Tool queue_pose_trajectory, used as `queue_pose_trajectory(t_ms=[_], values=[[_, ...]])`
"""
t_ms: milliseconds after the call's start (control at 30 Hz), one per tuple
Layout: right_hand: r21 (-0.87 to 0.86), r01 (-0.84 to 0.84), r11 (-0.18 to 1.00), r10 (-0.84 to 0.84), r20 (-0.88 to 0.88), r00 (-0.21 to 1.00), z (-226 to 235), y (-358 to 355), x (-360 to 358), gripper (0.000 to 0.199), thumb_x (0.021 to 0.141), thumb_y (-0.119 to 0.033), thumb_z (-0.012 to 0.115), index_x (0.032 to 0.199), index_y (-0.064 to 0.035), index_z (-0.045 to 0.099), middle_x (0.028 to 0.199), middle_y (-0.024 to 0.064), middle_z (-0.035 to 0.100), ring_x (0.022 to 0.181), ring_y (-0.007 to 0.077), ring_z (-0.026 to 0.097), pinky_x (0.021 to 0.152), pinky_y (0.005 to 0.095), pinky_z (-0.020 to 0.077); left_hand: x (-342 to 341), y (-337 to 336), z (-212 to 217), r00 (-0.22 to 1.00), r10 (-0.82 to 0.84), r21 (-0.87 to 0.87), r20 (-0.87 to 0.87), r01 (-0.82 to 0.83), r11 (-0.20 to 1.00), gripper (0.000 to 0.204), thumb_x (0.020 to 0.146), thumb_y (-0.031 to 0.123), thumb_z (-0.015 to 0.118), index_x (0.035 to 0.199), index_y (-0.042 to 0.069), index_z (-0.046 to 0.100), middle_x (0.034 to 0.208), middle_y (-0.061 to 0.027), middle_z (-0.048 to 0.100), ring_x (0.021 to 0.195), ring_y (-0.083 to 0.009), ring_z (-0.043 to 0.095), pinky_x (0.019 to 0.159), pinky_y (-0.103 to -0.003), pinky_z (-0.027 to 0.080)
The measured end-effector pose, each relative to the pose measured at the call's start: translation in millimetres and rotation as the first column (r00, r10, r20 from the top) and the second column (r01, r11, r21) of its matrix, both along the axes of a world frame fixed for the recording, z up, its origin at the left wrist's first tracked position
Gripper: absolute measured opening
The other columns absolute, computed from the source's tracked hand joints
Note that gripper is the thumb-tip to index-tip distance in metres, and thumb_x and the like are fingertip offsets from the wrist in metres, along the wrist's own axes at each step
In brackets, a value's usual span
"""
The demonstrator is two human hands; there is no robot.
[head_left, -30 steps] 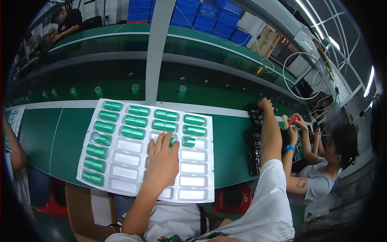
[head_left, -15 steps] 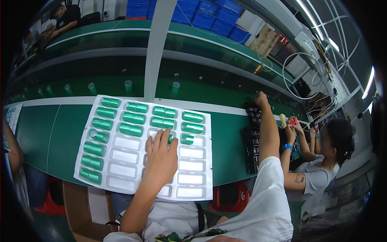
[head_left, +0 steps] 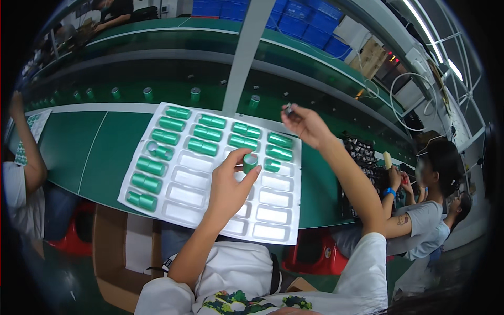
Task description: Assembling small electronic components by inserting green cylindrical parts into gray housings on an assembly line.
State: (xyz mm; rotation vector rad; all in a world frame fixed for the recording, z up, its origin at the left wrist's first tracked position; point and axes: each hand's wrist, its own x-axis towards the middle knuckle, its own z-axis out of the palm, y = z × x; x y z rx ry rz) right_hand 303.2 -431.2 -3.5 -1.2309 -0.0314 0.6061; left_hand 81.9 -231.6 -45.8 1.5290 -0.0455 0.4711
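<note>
A white moulded tray (head_left: 181, 210) lies on the green bench, its upper rows filled with green cylinders (head_left: 207, 133) and its lower pockets bare. My left hand (head_left: 231, 184) hovers over the middle of the tray and pinches one green cylinder (head_left: 250, 163) upright between thumb and fingers. My right hand (head_left: 304, 123) is raised above the tray's far right corner, fingers closed on a small dark part (head_left: 288, 109).
A green conveyor (head_left: 157, 79) behind the tray carries spaced green cylinders. A black tray of small dark parts (head_left: 362, 152) sits to the right. Co-workers sit at the right and far left. A grey post (head_left: 244, 52) rises behind the tray.
My right hand came back from the black parts tray on the right to above the white tray, holding a small dark part. My left hand lifted a green cylinder off the tray.
</note>
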Motion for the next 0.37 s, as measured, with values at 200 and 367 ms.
queue_pose_trajectory(t_ms=[200,367], values=[[0.315,0.125,0.941,-0.051,-0.236,0.971,-23.8,56.0,-90.1,0.021,0.099,-0.011,0.063,0.111,0.0048,0.060,0.108,0.0161,0.065,0.096,0.0189,0.066,0.078,0.0225,0.0601,-1.4,14.4,1.8,0.975,-0.223,-0.529,-0.008,0.185,0.828,0.036,0.092,0.003,0.069,0.125,-0.004,0.056,0.114,-0.0096,0.065,0.096,-0.0120,0.063,0.086,-0.027,0.055],[0.417,0.131,0.899,-0.098,-0.100,0.990,-40.6,62.6,-112.8,0.035,0.103,-0.016,0.056,0.132,0.0041,0.054,0.115,0.0168,0.063,0.106,0.0214,0.065,0.085,0.0249,0.0602,0.5,15.3,-4.3,0.952,-0.301,-0.788,0.045,0.220,0.576,0.065,0.094,0.006,0.069,0.149,0.001,0.034,0.116,-0.0105,0.063,0.104,-0.0159,0.063,0.096,-0.035,0.054]])
